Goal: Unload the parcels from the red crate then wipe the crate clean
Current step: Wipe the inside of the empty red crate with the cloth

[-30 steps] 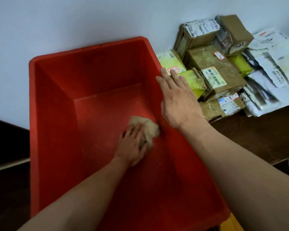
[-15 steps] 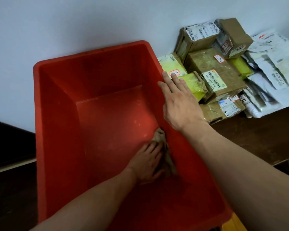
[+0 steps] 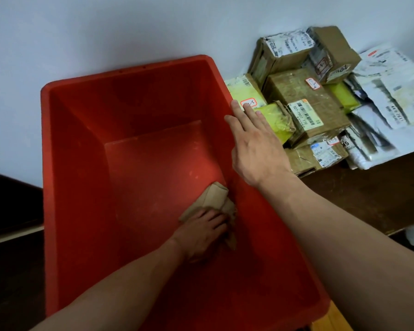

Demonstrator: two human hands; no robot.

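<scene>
As right hand (image 3: 256,149) lies flat on crate (image 3: 129,70), left hand (image 3: 201,232) presses cloth (image 3: 213,195).

Under your left hand (image 3: 201,235) the cloth (image 3: 214,197) is tan, the crate (image 3: 81,187) solid red. Beyond your right hand (image 3: 256,149), parcels (image 3: 294,89) are brown, yellow-green and white, striped with black barcodes (image 3: 302,110).

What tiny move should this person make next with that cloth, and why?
Probably slide the cloth away along the floor of the red crate, toward the pale smudges farther back. The left hand presses it against the floor's right edge, while the right hand lies flat on the rim.
</scene>
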